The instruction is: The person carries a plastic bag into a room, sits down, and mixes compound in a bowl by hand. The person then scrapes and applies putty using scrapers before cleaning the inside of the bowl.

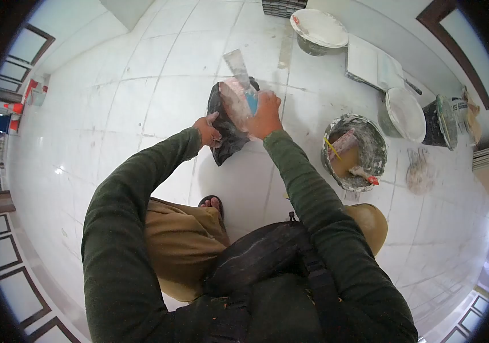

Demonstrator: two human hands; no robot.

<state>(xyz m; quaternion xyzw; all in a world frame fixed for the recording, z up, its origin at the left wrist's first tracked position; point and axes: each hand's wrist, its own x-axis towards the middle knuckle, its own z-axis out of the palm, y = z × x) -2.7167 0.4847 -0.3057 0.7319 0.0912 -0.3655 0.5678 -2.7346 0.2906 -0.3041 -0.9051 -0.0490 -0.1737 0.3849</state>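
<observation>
A black plastic bag (221,150) with pale pink material (233,103) showing in its mouth is in front of me, above the tiled floor. My left hand (209,130) grips the bag's near left edge, fingers closed on the plastic. On the other side, my right hand (266,114) is wrapped round the blue handle of a putty knife (236,64). Its wide, whitish-smeared blade points away from me, past the bag's far end. Part of the handle is hidden by my fingers.
To the right stands a bucket (383,151) with murky water and tools in it. Beyond are a white-smeared tub (307,46), a pale board (364,62), a white-topped bucket (404,114) and a dark bucket (440,123). A dusty patch (422,171) marks the floor. My sandalled foot (213,204) is below.
</observation>
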